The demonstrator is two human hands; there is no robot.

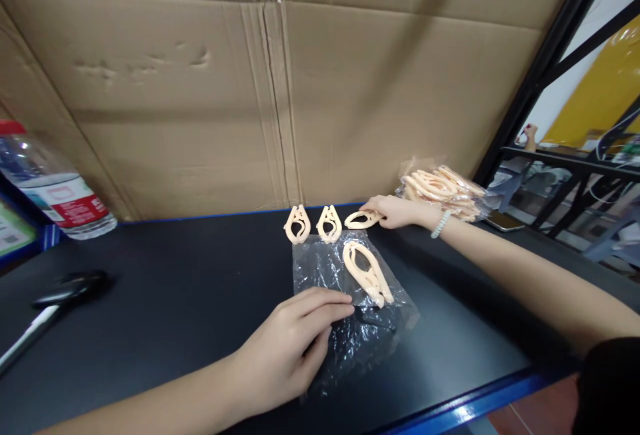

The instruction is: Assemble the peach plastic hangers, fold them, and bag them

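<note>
My right hand (393, 212) is closed on one end of a folded peach-coloured plastic hanger (356, 224) at the back of the table. Two more folded hangers stand in a row to its left, the middle hanger (320, 222) and the leftmost hanger (289, 227). A clear plastic bag (320, 265) lies flat in front of them. On the bag, towards its right side, rests another folded hanger (351, 263); whether it is inside I cannot tell. My left hand (300, 338) lies over the bag with fingers stretched out, their tips just left of that hanger.
A bagged pile of peach hangers (440, 188) sits at the back right, beside a phone-like flat object (504, 222). On the left stand a water bottle (75, 205) and a black object with a white cable (70, 288). A cardboard wall (200, 102) closes off the back.
</note>
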